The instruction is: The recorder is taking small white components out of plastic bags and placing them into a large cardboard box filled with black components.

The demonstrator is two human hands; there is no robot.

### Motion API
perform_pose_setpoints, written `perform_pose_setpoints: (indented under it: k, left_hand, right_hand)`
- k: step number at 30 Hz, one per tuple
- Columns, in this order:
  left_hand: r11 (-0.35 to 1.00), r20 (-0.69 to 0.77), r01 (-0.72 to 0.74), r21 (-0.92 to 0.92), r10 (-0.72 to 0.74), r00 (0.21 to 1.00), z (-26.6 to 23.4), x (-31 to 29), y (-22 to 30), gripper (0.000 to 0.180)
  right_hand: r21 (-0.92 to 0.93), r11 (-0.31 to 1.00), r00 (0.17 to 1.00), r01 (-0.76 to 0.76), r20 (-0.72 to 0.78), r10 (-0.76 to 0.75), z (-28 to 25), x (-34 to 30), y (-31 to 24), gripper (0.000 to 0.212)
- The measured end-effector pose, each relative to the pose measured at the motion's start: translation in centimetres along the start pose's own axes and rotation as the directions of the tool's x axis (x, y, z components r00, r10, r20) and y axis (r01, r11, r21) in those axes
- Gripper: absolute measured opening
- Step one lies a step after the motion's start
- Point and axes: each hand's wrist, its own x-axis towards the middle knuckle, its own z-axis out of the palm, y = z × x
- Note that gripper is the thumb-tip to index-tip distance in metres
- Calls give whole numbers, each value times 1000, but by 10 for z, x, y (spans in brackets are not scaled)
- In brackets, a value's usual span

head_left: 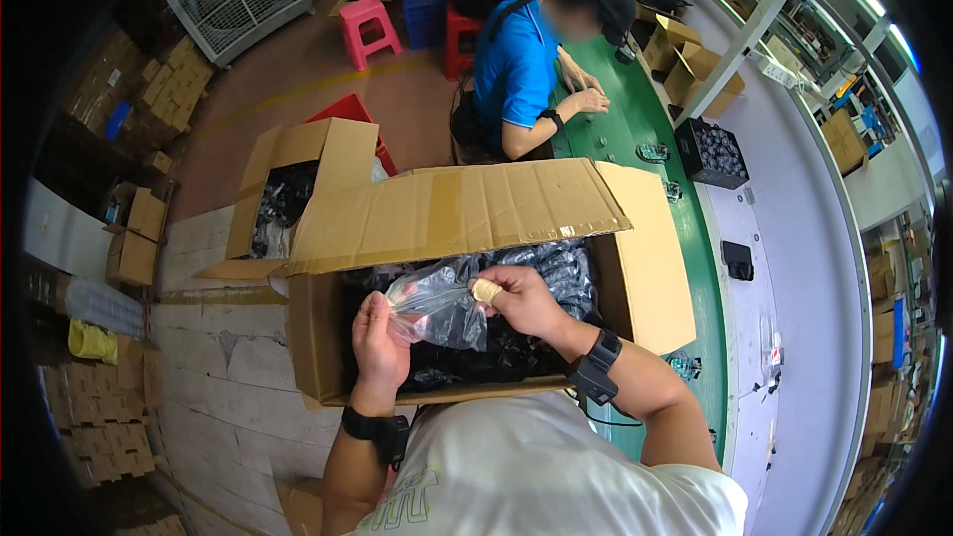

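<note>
A clear plastic bag (447, 313) is stretched between my two hands over an open cardboard box (318, 337). My left hand (380, 345) grips the bag's left end between thumb and fingers. At its other end, my right hand (531, 300) pinches the plastic, a beige finger cot (485, 291) covering a fingertip. The bag looks thin and crumpled; I cannot tell whether anything is inside. Beneath my hands the box holds many dark parts in clear plastic (556, 273). Its far flap (457, 213) stands raised, and the right flap (650, 258) is folded outward.
Right of the box runs a green conveyor belt (710, 337) with small circuit boards (685, 365). A black bin (713, 154) stands beside it. A co-worker in blue (516, 65) sits ahead. Another cardboard box (248, 203) and a pink stool (368, 32) are at the left.
</note>
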Motion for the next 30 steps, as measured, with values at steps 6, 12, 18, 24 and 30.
perform_pose_setpoints:
  k: [6,12,18,24,30]
  left_hand:
    - [976,-116,70,209,-47,992,-18,-6,-8,22]
    - [806,-1,58,589,-71,997,-24,-10,-15,21]
    - [415,-2,-5,910,16,1000,-24,1,15,38]
    - [-76,286,-413,907,-609,740,-6,2,41,29]
    - [-253,116,-526,812,-813,570,-13,4,4,37]
  right_hand:
    - [-66,987,987,150,-53,-153,4,-7,-20,14]
    - [-620,751,963,228,29,-268,1,-22,-79,19]
    - [-720,550,880,424,185,-438,5,-30,-108,25]
    - [-721,535,876,440,214,-432,-7,-33,-109,23]
    - [-528,772,934,354,156,-321,-8,-34,-78,21]
